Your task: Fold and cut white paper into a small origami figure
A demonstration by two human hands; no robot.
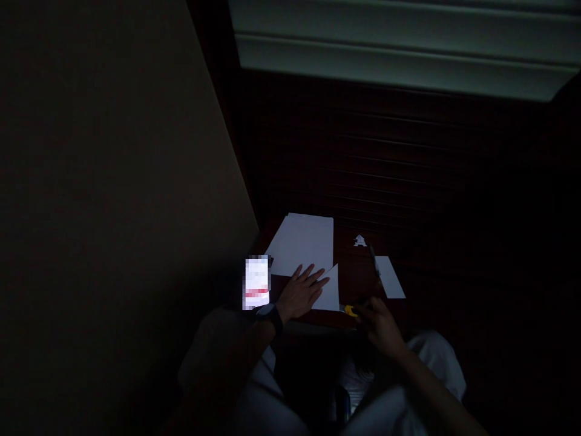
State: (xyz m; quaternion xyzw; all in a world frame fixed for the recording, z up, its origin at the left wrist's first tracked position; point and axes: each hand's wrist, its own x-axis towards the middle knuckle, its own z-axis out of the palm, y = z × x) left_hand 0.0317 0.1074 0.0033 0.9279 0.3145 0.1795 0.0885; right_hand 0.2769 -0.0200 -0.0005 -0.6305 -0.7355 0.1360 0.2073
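My left hand lies flat with fingers spread, pressing on a white piece of paper whose upper edge runs diagonally to a point. Part of that paper is hidden under the palm. In my right hand is a yellow utility knife, its tip at the paper's lower right corner. Whether the blade touches the paper is too dark to tell. Beyond my left hand rests a stack of white sheets.
A lit phone screen stands at the left, beside my watch. On the dark table are a small folded paper figure, a pen and a white paper strip. A wall rises along the left.
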